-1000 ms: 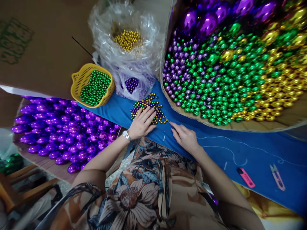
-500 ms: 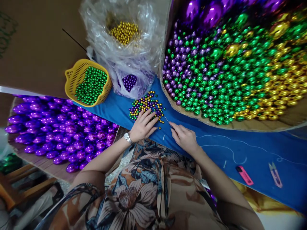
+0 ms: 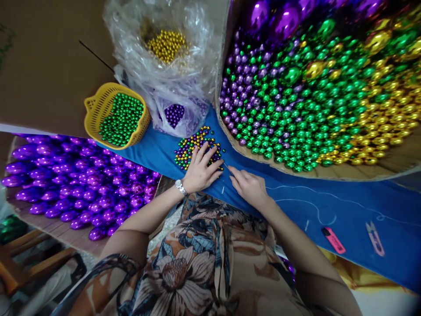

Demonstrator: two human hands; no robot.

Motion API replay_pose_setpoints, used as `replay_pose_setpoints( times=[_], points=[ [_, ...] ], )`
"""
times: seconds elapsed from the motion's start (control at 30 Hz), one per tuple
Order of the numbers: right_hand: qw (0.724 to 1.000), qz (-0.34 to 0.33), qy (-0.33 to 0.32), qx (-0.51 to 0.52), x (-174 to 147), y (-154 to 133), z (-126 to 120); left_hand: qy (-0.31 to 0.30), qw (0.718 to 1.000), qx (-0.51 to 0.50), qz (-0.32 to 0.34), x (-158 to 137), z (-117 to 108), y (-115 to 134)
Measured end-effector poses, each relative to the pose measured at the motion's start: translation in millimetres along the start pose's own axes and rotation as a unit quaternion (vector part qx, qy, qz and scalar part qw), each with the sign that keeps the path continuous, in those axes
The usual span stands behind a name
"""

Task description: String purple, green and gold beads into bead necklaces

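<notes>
My left hand (image 3: 201,171) lies with fingers spread over the lower right part of a small pile of beads (image 3: 188,149) in gold, green and purple on the blue cloth. Its fingers hide some of the beads. Just to the right, my right hand (image 3: 251,188) pinches a thin needle (image 3: 226,165) that points up and left at the pile; the tip is close to my left fingers, and whether a bead sits on it is too small to tell. White thread (image 3: 304,188) runs over the cloth to the right of that hand.
A yellow basket (image 3: 89,118) of green beads and plastic bags (image 3: 200,79) of gold and purple beads stand behind. Large cardboard boxes (image 3: 279,169) of shiny balls flank the blue cloth (image 3: 355,206). A pink highlighter (image 3: 333,240) and thread snips (image 3: 375,238) lie at right.
My left hand has slid right across the bead pile, closer to the needle, and now covers the beads near its tip. My right hand keeps its pinch. The whole view has shifted slightly.
</notes>
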State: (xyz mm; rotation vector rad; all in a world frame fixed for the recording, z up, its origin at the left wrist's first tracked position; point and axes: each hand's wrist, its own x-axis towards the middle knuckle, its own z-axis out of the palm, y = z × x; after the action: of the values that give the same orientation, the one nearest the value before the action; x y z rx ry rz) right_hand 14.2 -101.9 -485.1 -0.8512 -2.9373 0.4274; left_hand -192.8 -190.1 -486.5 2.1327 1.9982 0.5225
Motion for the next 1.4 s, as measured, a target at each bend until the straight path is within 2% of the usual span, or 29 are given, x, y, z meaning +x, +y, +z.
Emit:
replay_pose_setpoints(
  times=[0.17,0.27,0.4,0.53,0.7,1.0,1.3,1.4],
  points=[
    [0.999,-0.007,-0.014,-0.031,10,-1,2,0.014,1.0,-0.019,0.012,1,0,-1],
    [0.999,-0.017,-0.012,-0.027,11,2,0,0.036,0.999,-0.035,-0.011,2,0,-3],
    [0.999,-0.005,-0.022,-0.027,11,2,-4,0.041,0.998,-0.034,-0.035,5,3,-6],
    [0.999,0.005,-0.036,-0.025,15,1,-5,0.046,0.998,-0.024,-0.037,6,5,-8],
    [0.999,0.04,-0.023,-0.022,19,2,-4,0.062,0.998,-0.013,-0.027,11,3,-8],
    [0.997,0.061,-0.048,-0.021,23,0,-4,0.037,0.999,-0.019,-0.035,30,3,-6],
    [0.992,0.074,-0.083,-0.057,32,-3,-3,0.031,0.999,-0.013,-0.011,23,0,0],
    [0.994,0.067,-0.075,-0.049,33,-1,-3,0.056,0.998,-0.02,-0.02,18,-1,-2]
  ],
)
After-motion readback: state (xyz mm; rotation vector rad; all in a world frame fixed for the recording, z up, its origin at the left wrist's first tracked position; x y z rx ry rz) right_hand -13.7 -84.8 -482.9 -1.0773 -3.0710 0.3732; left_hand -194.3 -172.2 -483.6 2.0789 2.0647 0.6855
